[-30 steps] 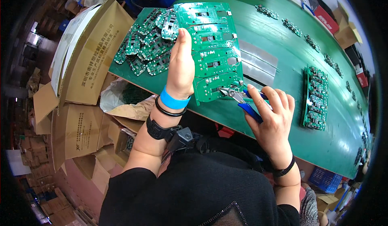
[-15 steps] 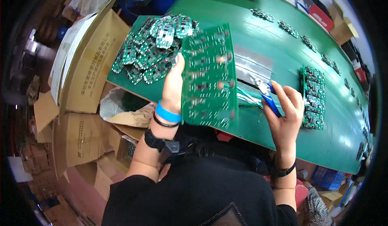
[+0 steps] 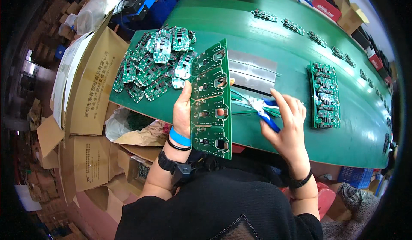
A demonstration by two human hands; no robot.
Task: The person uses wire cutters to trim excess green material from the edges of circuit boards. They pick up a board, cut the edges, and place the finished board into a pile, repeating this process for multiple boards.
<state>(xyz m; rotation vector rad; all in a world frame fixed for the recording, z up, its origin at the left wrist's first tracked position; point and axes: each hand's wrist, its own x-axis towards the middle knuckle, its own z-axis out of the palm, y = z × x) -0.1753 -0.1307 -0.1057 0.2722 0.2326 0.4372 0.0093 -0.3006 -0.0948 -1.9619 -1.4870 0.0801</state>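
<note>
Gripping circuit panel by left edge, left hand, right hand holding pliers

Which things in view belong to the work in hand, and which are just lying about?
In the work:
- circuit board panel, held in the left hand
- blue-handled cutters, in the right hand
- likely the pile of small boards and the stacked panels

Apparently lying about:
- open cardboard carton
- brown paper
- blue crate
- red box
</note>
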